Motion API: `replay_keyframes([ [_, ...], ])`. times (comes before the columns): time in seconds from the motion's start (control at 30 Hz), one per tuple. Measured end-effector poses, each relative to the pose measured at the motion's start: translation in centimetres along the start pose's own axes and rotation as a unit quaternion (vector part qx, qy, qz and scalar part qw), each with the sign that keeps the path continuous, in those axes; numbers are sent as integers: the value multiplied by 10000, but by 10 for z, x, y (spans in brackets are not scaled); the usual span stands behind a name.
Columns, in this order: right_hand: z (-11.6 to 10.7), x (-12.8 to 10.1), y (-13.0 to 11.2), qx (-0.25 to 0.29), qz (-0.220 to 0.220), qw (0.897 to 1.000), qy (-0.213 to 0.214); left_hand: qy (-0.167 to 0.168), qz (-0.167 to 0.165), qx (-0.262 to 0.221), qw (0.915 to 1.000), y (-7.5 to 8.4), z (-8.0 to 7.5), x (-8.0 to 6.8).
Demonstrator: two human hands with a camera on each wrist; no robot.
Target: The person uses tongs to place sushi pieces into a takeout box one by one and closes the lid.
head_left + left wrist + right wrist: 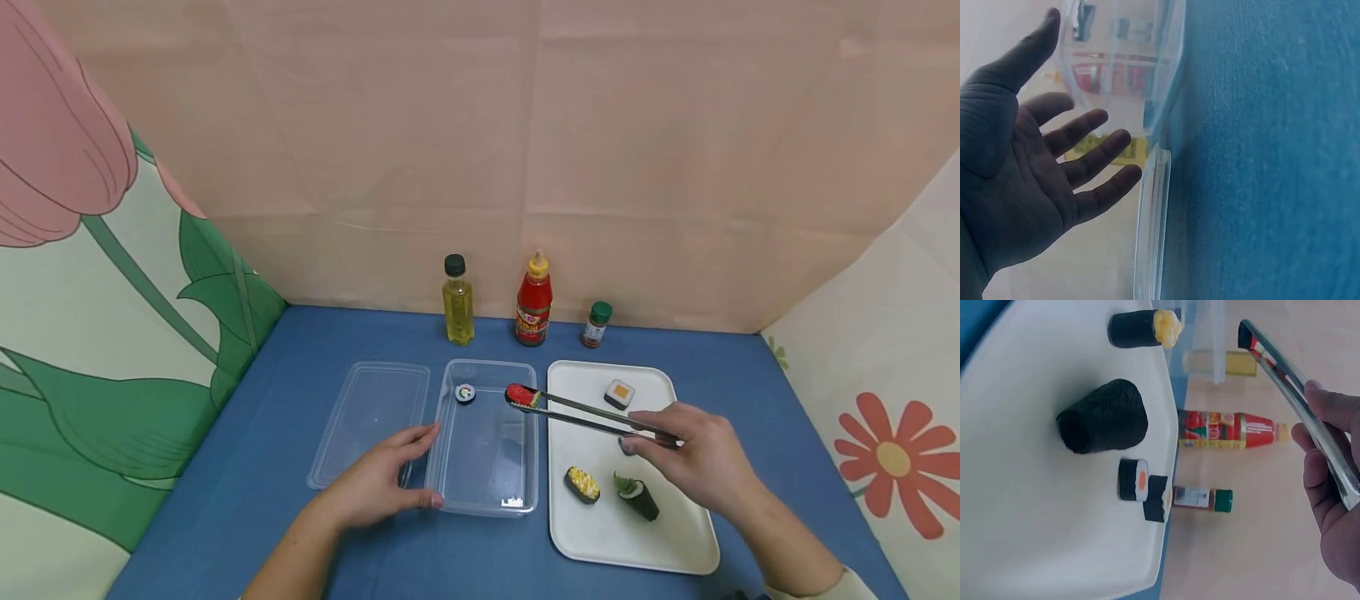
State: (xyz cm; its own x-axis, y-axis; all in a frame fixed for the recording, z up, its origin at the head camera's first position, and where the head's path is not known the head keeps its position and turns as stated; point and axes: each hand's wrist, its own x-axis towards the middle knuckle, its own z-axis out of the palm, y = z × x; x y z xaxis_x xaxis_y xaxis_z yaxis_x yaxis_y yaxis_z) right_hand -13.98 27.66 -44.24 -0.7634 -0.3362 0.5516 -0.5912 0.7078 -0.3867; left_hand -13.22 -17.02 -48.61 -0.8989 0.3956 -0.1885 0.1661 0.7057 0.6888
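Right hand (701,462): gripped metal tongs (592,413), fingers curled round the handles, above the tray (675,542)
Tongs: tips closed on a red-topped sushi (522,396), reaching left from the tray over the box's right rim
Red-topped sushi: held in the air over the right side of the box (487,492), near its far end
Left hand (382,483): fingers straight and spread, holding nothing; it lay against the box's left wall, thumb at the near corner, fingertips over the lid (367,417)
Box: clear, open, on the blue surface (247,500) between lid and tray; one round roll (465,394) lay in its far left corner
Lid: clear, flat on the surface just left of the box
Tray: white, right of the box, with an orange-topped piece (619,393) at the far end and a yellow-topped piece (582,484) and a green-topped roll (636,494) nearer
Back row: oil bottle (458,302), red sauce bottle (534,302) and small spice jar (597,325) by the wall
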Motion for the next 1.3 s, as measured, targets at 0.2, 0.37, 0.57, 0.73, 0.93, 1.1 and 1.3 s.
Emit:
replay_keyframes([
  [0.2,11,8,-2,30,193,9992,-359,2,-69,-166,9998,1,0,0],
  [0.37,19,14,-3,158,95,9988,-455,-8,-174,-289,9994,0,2,0],
  [0.57,30,24,-8,285,127,9965,-770,-18,-236,-400,9989,0,3,0],
  [0.73,40,31,-11,382,275,9928,-1105,-7,-194,-480,9987,-1,5,-1],
  [0.93,50,39,-14,366,227,9916,-1218,12,-120,-598,9981,0,6,-2],
  [1.1,57,45,-16,352,109,9906,-1321,44,-158,-671,9976,0,7,-2],
  [1.3,62,53,-17,379,139,9866,-1579,26,-227,-707,9972,0,7,-2],
])
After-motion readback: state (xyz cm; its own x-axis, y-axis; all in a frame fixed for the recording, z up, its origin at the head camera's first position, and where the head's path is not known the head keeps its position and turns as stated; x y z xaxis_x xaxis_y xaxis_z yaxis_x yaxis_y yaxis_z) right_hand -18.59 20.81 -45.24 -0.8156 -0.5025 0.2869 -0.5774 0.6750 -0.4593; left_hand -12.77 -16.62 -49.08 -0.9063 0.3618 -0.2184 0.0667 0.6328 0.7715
